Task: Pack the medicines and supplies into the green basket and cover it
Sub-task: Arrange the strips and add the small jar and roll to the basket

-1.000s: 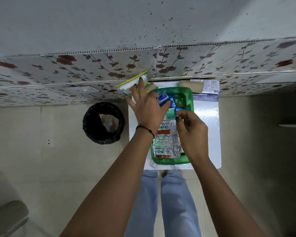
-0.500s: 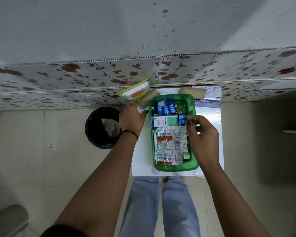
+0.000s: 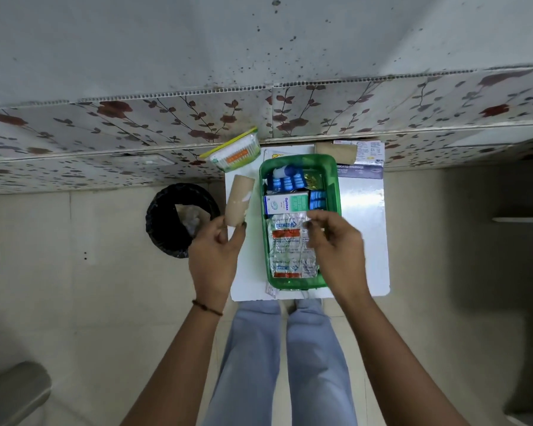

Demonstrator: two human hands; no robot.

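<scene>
The left hand (image 3: 216, 250) has come away from the far left corner of the white table (image 3: 363, 241), where half a second ago it was reaching beside the green basket (image 3: 331, 192), and it now holds a tan bandage roll (image 3: 239, 200) up over the table's left edge, fingers clamped on the roll's lower end. The right hand (image 3: 336, 244), which was at the blue strips by the basket's right wall, has pulled back toward the near half of the basket and hovers over the foil blister packs (image 3: 285, 241); its fingertips are drawn close together, though whether they pinch anything cannot be told. Judging by this, the roll is the next supply headed into the basket, which sits along the middle of the table and already looks nearly full. A clear tub of cotton swabs (image 3: 233, 155) leans at the far left corner, still unpacked. A second tan roll (image 3: 336, 152) and a printed dressings box (image 3: 360, 170) at the far edge are partly hidden behind the basket. No cover is clearly visible anywhere.
</scene>
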